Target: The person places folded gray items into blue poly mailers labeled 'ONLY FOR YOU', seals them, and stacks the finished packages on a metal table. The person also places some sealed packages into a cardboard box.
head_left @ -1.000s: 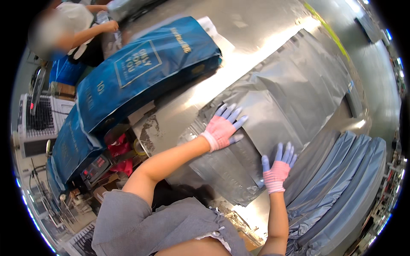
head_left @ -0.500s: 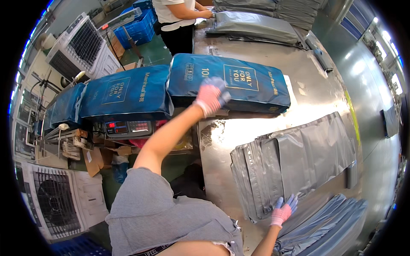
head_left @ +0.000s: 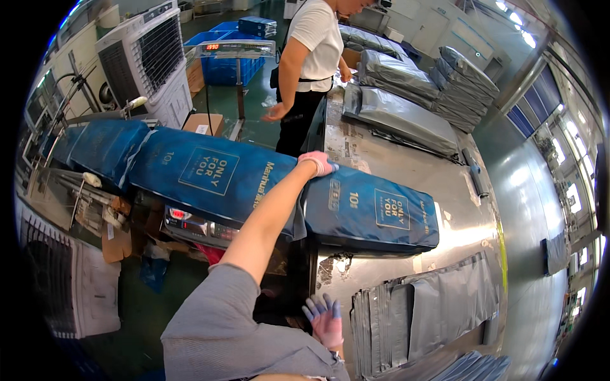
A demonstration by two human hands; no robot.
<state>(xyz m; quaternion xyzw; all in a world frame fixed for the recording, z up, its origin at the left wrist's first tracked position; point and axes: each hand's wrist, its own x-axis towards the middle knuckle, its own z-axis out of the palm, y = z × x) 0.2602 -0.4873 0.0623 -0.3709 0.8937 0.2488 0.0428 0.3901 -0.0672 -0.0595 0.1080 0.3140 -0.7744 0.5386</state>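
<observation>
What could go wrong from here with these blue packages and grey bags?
The blue package by the left hand might drag its blue neighbour if moved, since they lie end to end. The staggered grey bags could slide apart if the open right hand, close to their edge, bumps them.

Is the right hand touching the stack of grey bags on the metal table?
Apart. The head view shows a narrow strip of metal table between the right hand and the grey bag stack.
</observation>
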